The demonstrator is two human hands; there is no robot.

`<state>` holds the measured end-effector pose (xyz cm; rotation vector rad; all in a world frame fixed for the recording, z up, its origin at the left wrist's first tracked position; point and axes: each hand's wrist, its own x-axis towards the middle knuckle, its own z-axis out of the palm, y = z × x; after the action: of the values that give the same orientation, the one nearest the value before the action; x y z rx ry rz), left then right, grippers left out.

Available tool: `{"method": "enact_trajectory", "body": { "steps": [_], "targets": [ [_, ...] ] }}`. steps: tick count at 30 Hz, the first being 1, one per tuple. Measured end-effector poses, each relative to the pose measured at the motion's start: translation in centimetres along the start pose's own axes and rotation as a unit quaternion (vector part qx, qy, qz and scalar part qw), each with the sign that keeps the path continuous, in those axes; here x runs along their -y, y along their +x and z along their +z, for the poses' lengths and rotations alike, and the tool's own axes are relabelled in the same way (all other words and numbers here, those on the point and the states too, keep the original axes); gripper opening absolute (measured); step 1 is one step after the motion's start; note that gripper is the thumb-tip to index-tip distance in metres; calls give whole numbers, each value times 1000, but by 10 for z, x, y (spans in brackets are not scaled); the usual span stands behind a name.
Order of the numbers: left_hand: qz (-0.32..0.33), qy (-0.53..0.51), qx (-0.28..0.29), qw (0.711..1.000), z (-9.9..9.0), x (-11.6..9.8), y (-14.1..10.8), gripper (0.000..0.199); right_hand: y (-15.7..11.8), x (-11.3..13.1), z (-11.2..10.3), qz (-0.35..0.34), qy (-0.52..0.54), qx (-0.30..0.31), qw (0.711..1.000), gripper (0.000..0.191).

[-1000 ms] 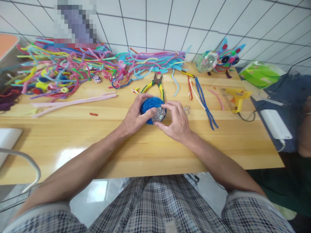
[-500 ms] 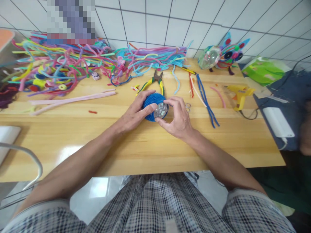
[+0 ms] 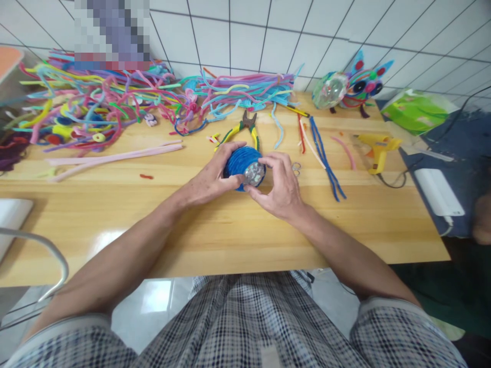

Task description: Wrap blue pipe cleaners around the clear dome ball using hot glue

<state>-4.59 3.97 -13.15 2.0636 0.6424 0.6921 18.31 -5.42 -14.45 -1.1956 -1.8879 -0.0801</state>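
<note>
Between my hands is a rounded piece wrapped in blue pipe cleaner [image 3: 242, 159], with a clear, shiny round end [image 3: 253, 175] left uncovered on its right front. My left hand [image 3: 213, 176] is closed around its left side, thumb low across the front. My right hand [image 3: 282, 186] grips the right rim, index finger above and thumb below the clear end. Just beyond the piece lie pliers [image 3: 249, 125] with yellow and green handles. Small scissors [image 3: 296, 168] rest right of my right hand, partly hidden.
Heaped pipe cleaners [image 3: 103, 102] and a bundle [image 3: 249, 89] line the back. Blue pipe cleaners [image 3: 324, 158] and a yellow glue gun [image 3: 379, 151] lie right. A decorated cat-like figure [image 3: 360, 87] stands back right. Pink strips [image 3: 123, 154] lie left; a white power adapter [image 3: 439, 191] sits far right.
My left thumb has slid down and left along the front of the blue-wrapped piece, showing more of the blue winding. My right hand keeps its hold in nearly the same place.
</note>
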Motion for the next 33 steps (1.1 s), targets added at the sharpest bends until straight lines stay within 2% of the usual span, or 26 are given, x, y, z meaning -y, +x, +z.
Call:
{"method": "enact_trajectory", "body": {
  "steps": [7, 13, 17, 27, 33],
  "targets": [
    [71, 36, 28, 996, -9, 0, -2, 84, 0, -3, -1, 16, 5, 17, 1000, 59],
    [136, 75, 27, 987, -9, -6, -1, 58, 1, -8, -1, 15, 15, 21, 1000, 60],
    [142, 89, 36, 985, -10, -8, 1, 48, 2, -11, -1, 12, 22, 25, 999, 60],
    [122, 100, 30, 987, -10, -10, 2, 51, 3, -18, -3, 15, 33, 51, 998, 61],
    [130, 118, 15, 984, -9, -3, 4, 50, 3, -23, -3, 17, 14, 72, 997, 58]
  ]
}}
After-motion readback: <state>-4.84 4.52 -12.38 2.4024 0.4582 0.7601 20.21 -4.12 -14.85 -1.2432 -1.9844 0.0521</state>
